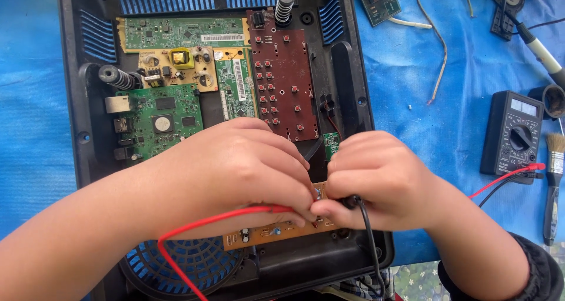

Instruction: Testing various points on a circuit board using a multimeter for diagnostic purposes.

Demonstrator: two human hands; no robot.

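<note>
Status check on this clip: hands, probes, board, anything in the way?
Left hand shut on red probe, right hand shut on black probe. Both tips at the tan circuit board in the open black case. Hands hide the contact points.

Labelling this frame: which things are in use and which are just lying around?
In use:
left hand holding red probe lead
right hand holding black probe lead
tan circuit board
open black casing
multimeter

Lying about:
paintbrush
soldering iron
loose small board
white wire
</note>
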